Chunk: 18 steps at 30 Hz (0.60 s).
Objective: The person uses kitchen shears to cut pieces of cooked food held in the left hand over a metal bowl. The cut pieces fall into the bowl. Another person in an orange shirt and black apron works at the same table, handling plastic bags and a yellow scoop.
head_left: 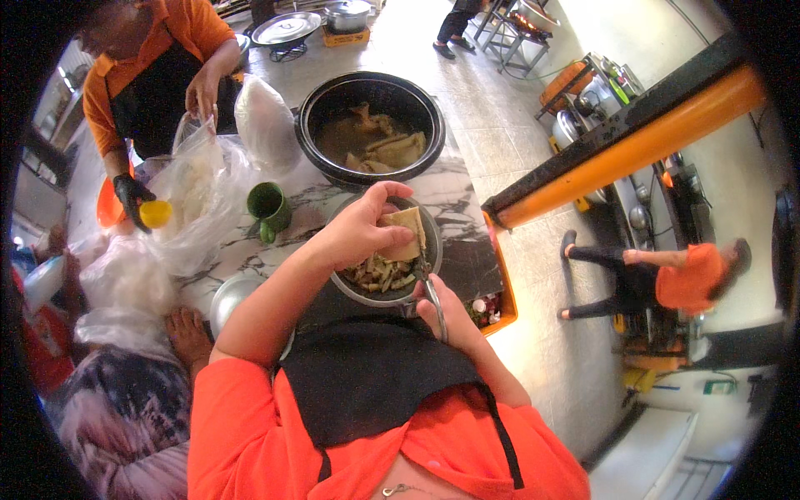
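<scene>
Head view | left hand (373,223) clamped on pale slab (407,223) above strips (383,273) in grey bowl (365,296) | right hand (454,312) closed round scissors (428,280) at slab's edge | risk: slab slipping could bring left hand against blades

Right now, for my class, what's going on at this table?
The person's left hand holds a flat tan piece over a bowl of cut strips, while the right hand holds scissors at its edge. Just beyond, a black pot holds larger pieces. To the left, a co-worker's gloved hand holds a yellow cup.
</scene>
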{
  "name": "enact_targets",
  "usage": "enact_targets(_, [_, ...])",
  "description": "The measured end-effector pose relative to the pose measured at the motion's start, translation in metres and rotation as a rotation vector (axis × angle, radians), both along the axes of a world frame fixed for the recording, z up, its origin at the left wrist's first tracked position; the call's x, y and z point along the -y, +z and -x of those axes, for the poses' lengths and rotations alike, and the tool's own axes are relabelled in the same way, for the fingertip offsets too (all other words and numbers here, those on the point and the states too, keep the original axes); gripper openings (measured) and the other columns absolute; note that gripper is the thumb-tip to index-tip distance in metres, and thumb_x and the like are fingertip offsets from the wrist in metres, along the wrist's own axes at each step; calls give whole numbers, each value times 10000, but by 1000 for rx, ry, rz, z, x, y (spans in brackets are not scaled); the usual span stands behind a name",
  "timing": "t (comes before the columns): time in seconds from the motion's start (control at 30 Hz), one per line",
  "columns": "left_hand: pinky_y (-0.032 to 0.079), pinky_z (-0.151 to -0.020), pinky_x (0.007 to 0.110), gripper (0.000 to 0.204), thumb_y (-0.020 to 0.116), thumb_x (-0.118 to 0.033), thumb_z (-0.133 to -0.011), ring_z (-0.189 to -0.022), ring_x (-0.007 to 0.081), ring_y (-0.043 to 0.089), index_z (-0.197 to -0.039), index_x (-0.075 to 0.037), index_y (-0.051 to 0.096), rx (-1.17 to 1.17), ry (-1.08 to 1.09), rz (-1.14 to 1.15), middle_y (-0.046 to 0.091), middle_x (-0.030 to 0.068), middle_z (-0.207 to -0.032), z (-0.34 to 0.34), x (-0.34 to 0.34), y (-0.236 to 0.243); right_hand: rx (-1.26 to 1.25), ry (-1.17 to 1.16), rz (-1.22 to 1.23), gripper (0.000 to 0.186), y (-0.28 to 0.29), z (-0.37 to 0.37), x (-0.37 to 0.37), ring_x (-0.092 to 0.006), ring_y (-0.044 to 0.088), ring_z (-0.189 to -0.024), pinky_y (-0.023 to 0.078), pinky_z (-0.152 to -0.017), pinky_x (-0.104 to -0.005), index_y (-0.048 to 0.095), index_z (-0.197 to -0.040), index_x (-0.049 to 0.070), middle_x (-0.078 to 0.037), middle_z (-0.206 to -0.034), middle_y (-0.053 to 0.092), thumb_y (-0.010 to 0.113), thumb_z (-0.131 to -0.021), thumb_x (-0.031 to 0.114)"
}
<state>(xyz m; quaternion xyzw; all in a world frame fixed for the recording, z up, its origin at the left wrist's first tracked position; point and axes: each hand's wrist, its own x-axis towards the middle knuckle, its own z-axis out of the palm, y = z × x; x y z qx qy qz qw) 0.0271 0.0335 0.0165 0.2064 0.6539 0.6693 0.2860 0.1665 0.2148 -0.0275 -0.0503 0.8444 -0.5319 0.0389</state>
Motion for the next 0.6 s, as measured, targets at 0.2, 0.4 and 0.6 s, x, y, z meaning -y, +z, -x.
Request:
enact_targets(0.2, [471, -800, 308, 626, 651, -45, -765, -915, 183, 572, -1292, -87, 316, 62, -17, -57, 581, 113, -982, 1, 1, 2, 147, -16, -29, 464, -2, -1, -2, -298, 542, -665, 449, -637, -365, 497, -866, 34, -140, -727, 545, 573, -832, 491])
enact_targets(0.4, [461, -783, 293, 598, 658, -72, -764, -900, 162, 562, -1275, -56, 347, 15, -74, -15, 590, 116, -962, -3, 1, -5, 26, 78, -14, 489, -2, 1, -2, -274, 540, -664, 448, -636, -358, 501, -897, 30, -129, -725, 541, 545, -844, 514])
enact_targets(0.6, [466, -755, 284, 583, 661, -75, -757, -883, 159, 564, -1263, -48, 374, 57, -37, 4, 587, 105, -962, -4, 2, 1, 147, -7, 27, 449, 1, 0, 2, -261, 503, -640, 439, -641, -340, 517, -878, 16, -119, -703, 530, 548, -862, 464])
